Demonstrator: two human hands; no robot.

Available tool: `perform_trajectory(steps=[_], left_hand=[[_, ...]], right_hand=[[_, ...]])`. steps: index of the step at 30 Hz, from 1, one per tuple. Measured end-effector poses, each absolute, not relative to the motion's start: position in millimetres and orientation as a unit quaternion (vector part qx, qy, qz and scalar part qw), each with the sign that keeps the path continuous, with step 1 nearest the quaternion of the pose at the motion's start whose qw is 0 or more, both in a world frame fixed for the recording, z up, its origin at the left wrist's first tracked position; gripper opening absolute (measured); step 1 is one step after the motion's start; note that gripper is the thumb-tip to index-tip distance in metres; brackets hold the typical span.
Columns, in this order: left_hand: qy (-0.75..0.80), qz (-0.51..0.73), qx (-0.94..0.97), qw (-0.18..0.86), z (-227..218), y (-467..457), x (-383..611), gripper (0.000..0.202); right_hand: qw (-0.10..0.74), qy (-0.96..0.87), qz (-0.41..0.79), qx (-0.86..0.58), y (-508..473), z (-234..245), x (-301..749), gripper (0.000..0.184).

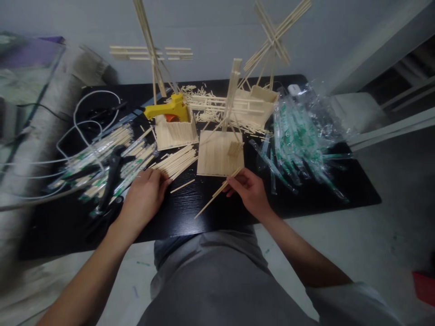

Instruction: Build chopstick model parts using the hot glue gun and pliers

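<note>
Right hand (250, 191): grip pinched on few thin sticks (214, 196), right by front edge of flat stick panel (215, 158) on worktop (306, 197). Left hand (144, 189) on loose stick pile (181, 160), can't tell if grip's closed on any. Looks partly built imo: panel has small patch (235, 149) on top, crossed-stick frames (272, 41) standing behind. Pile plus short stick (182, 186) unattached. Yellow glue gun (166, 108) parked on stick box (176, 133).

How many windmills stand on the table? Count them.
3: the left windmill by the glue gun, the middle windmill just beyond the right hand, the right windmill farther back, near the wrappers. No others show.
</note>
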State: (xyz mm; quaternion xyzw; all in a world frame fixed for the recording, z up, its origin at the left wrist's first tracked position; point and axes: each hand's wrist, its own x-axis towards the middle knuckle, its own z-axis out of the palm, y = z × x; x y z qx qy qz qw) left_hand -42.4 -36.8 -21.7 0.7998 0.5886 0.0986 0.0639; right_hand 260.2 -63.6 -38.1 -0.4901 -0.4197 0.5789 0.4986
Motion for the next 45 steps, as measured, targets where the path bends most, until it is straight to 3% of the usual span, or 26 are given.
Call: perform_trajectory(steps=[8,17,24,32,40,45], left_hand=[[0.585,0.117,0.800,0.069,-13,-33,-40,0.025],[0.536,0.283,0.653,0.454,-1,-63,0,0.034],[0.482,0.372,0.549,0.572,7,-74,6,0.024],[0.476,0.381,0.582,0.538,25,-79,-6,0.027],[0.523,0.457,0.644,0.320,21,-78,-15,0.010],[0.533,0.390,0.690,0.295,24,-70,-25,0.022]], right_hand=[[0.512,-0.402,0.593,-0.474,-64,-38,259,0.037],[0.503,-0.414,0.610,-0.451,-64,-40,260,0.034],[0.505,-0.408,0.609,-0.455,-64,-40,259,0.034],[0.509,-0.411,0.606,-0.453,-64,-42,258,0.036],[0.528,-0.407,0.582,-0.467,-67,-46,256,0.049],[0.460,-0.549,0.445,-0.537,-77,-40,264,0.027]])
